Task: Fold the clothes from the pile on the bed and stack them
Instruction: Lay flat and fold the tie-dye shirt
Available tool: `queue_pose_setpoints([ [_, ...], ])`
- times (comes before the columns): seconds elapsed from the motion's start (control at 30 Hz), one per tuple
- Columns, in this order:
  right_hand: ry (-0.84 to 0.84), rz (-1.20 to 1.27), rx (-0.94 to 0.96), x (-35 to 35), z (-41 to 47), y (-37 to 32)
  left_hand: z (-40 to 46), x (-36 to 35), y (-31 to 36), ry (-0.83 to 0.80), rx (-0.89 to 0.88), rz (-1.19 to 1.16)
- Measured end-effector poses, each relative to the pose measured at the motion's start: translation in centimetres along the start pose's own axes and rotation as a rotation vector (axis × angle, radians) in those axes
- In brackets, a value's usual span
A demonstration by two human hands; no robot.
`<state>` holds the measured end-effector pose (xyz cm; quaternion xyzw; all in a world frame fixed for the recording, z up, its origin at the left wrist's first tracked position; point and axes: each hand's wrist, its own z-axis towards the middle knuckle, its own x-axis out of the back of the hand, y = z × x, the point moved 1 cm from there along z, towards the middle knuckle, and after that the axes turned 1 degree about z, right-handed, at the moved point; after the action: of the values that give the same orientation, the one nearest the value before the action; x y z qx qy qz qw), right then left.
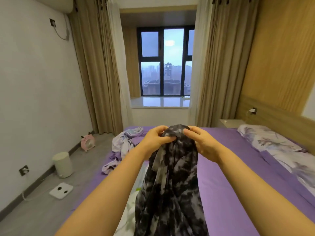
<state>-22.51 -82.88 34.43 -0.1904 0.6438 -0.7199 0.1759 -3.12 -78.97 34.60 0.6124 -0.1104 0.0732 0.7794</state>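
Both hands pinch the top edge of a black-and-white tie-dye garment [172, 181] — left hand [156, 139], right hand [202, 143], close together. It hangs below them over the purple bed [226, 193].

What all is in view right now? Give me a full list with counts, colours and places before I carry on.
tie-dye garment: 1, black and grey, held up over the bed
bed sheet: 1, purple, covering the bed
duvet: 1, white and purple floral, bunched at far left of bed
pillow: 1, floral, right, by headboard
light clothing: some, white, under the garment, count unclear
window: 1, black frame, centre back
curtains: 2, beige, either side of window
fan: 1, pink, floor left
bin: 1, cream, floor left
scale: 1, white, floor left
nightstand: 1, white, right
left hand: gripping garment top
right hand: gripping garment top
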Motion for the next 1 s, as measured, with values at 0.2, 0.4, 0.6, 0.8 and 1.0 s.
queue_pose_setpoints([
  [0.2,0.169,-0.063,-0.008,-0.6,-3.0,-1.3,-1.4,-0.8,-0.3,-0.182,0.101,0.001],
  [0.4,0.273,0.023,-0.027,1.8,-7.0,-1.0,-2.9,-0.7,-2.8,-0.32,0.168,0.163],
  [0.6,0.31,0.11,0.011,6.4,-11.6,-0.2,-3.5,-2.2,-3.5,-0.338,0.165,0.164],
  [0.8,0.395,0.199,0.093,11.9,-15.6,-1.1,-2.1,-5.5,-0.8,-0.326,0.125,0.239],
  [1.0,0.516,0.286,0.148,18.5,-19.8,-2.3,-0.7,-11.2,2.1,-0.341,0.087,0.299],
])
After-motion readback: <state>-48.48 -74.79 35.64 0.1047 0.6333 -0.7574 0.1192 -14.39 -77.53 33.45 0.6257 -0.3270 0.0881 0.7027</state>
